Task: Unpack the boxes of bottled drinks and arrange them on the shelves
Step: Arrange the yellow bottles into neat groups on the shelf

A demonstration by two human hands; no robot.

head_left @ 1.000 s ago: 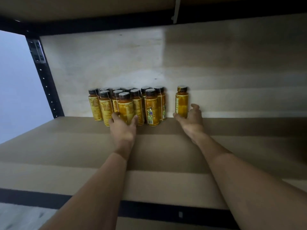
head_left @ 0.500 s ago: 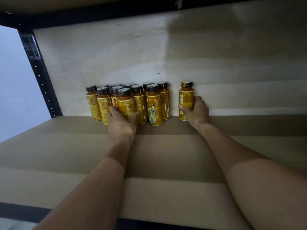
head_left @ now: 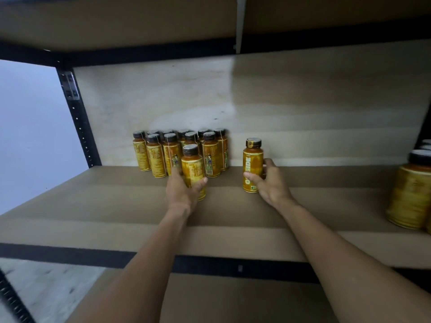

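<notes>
Foreground: black metal front rail (head_left: 70, 255) edging the brown fibreboard shelf (head_left: 105, 206). The left hand (head_left: 182, 193) wraps an upright orange-labelled, dark-capped drink bottle (head_left: 193, 167). The right hand (head_left: 271, 184) grips a second such bottle (head_left: 251, 163), well apart to its right. Both bottles are forward of the clustered bottles (head_left: 158, 155), which stand against the pale plywood back panel (head_left: 163, 96).

Bottle cluster (head_left: 163, 155) rear left; shelf (head_left: 326, 180) middle open; probably bottles (head_left: 410, 194) right.

The lone bottle (head_left: 251, 163) carries vertical white lettering, "O" then "IDE", partly covered.
</notes>
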